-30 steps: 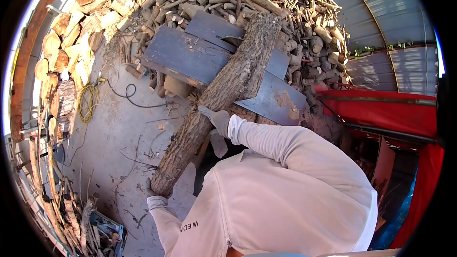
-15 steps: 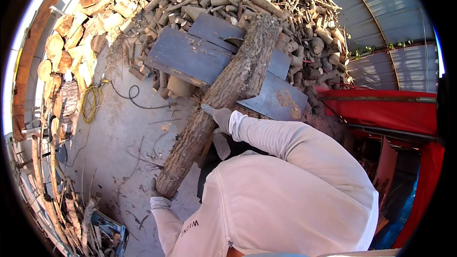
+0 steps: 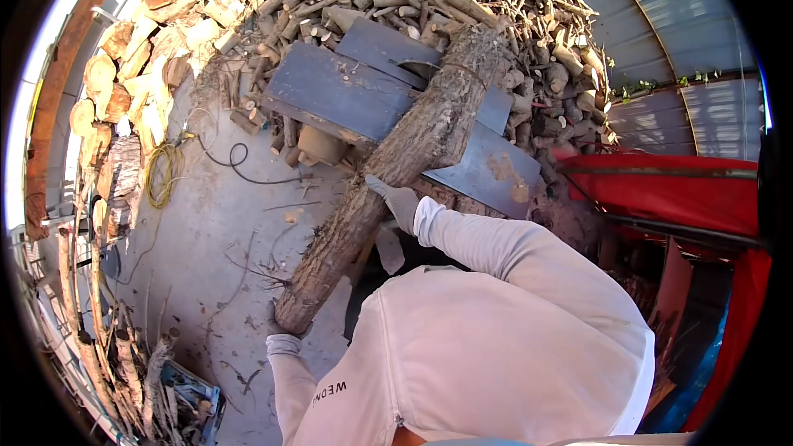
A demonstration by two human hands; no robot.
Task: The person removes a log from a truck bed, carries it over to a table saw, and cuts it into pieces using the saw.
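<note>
A long, rough-barked log lies diagonally, its thick upper part across the grey metal saw table and its lower end hanging out over the floor. Part of a saw blade shows at the log's upper left side. My left hand, in a grey glove, holds the log's lower end, its fingers wrapped round the left edge and underside. At the log's middle my right hand, also gloved, grips the near side, with a finger stretched along the bark.
Cut firewood is heaped behind the table. Split logs are stacked on the left, above long branches. A yellow cable and a black cord lie on the floor. Red sheeting hangs at the right.
The log has shifted slightly up and to the right over the table, and both my hands have moved with it, keeping their hold.
</note>
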